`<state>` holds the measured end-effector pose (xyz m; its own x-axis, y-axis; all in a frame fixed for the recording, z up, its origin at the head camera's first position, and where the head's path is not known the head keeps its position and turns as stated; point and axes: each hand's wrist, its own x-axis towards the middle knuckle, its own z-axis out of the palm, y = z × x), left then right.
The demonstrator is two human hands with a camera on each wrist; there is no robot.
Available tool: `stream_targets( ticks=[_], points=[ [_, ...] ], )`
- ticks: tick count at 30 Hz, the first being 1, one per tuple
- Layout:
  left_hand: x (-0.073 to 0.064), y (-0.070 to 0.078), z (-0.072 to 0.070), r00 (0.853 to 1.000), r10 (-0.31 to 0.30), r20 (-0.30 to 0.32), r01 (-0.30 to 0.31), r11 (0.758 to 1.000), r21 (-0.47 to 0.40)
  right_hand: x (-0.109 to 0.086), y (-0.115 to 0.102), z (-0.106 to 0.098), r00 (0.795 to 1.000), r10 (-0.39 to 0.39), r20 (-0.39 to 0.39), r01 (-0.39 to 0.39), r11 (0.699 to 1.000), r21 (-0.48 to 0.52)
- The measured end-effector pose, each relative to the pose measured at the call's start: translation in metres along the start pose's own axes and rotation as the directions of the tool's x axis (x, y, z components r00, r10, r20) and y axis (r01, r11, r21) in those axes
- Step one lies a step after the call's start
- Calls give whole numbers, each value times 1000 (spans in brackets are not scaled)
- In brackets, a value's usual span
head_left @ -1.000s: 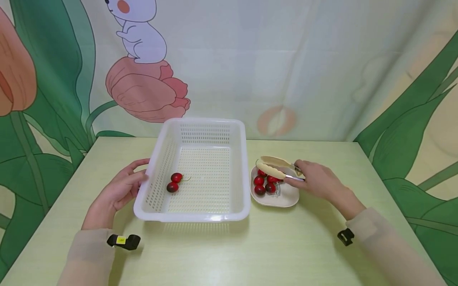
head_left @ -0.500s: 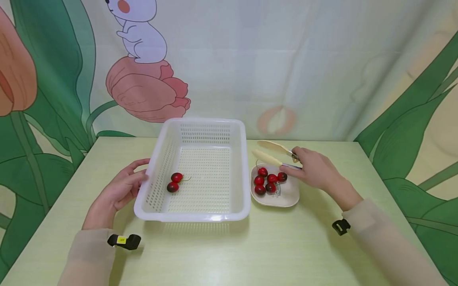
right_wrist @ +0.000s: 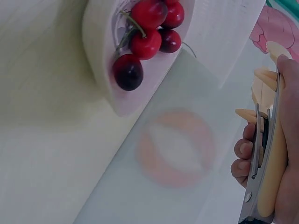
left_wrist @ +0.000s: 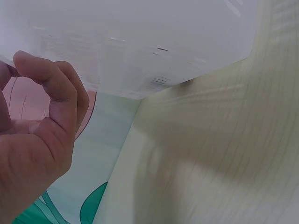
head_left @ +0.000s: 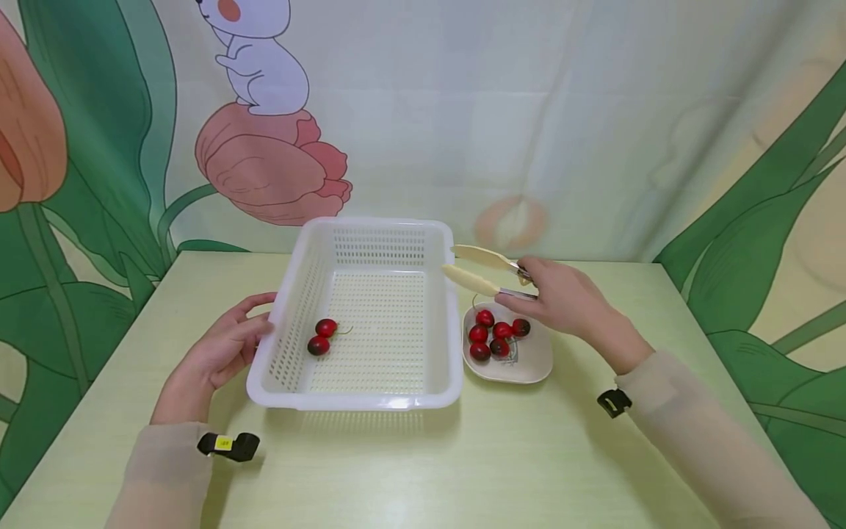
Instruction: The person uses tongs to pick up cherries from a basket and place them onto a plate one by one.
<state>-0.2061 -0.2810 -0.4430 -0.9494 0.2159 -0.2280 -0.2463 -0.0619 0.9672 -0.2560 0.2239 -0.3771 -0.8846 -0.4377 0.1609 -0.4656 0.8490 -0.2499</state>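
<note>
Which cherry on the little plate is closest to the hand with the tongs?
The rightmost cherry on the plate, in the head view: it lies nearest the right hand, while the other cherries sit farther left, toward the white basket.

I get a bright head view with six-o'clock glare on the basket (head_left: 357,402), soft shadows, and dimmer wrist views.

Cream-and-silver tongs (head_left: 474,282), white basket (head_left: 357,402)
</note>
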Motion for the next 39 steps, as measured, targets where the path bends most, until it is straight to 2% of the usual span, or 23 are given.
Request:
stream_targets(
  ticks=[6,12,21,26,34,39],
  points=[
    [0,-1,0,1000,0,-3,0,1000,10,11,-17,-2,996,-90,28,90,996,-15],
    [1,-1,-1,1000,1,3,-1,1000,6,22,-30,1,988,-146,52,150,987,-65],
    [2,-1,0,1000,-3,-2,3,1000,20,36,-50,6,969,-228,93,237,967,-99],
    [1,-1,-2,1000,3,8,-3,1000,-3,45,-63,9,952,-275,134,292,947,-132],
    [1,-2,-2,999,9,31,-8,999,-51,62,-86,18,940,-241,240,289,939,-189],
    [1,-2,-2,999,15,33,-13,998,-58,72,-100,24,924,-265,277,329,919,-216]
  ],
)
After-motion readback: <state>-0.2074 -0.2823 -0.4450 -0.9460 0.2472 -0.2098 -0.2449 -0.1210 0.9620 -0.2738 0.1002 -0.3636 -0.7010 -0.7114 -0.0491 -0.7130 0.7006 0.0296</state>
